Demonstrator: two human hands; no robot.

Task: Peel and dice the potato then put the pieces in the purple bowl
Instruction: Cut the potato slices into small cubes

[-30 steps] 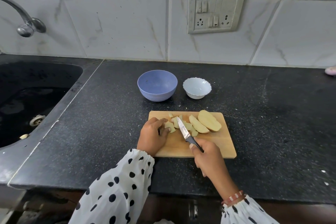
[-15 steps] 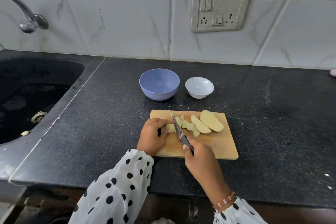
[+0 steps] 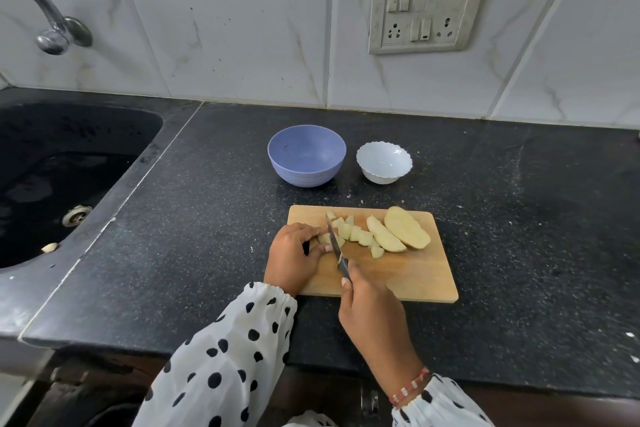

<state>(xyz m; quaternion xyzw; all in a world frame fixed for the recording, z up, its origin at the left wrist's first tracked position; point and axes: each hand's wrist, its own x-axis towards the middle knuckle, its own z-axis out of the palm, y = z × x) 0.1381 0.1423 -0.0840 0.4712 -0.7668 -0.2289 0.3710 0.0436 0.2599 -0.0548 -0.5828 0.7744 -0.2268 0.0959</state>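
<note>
Potato (image 3: 349,234) lies peeled on the board (image 3: 408,274), cut pieces heaped at the board's far left and two long slices (image 3: 398,232) just to their right, near the far right corner. The left hand (image 3: 294,255) curls its fingers over a piece at the left end of the heap, and the right hand (image 3: 372,314) grips the knife (image 3: 334,243) by the handle, its blade set down into the potato right beside the left fingertips. The purple bowl (image 3: 306,154) stands on the counter (image 3: 207,218) beyond the board, apart from it, with a white bowl (image 3: 383,162) close on its right.
</note>
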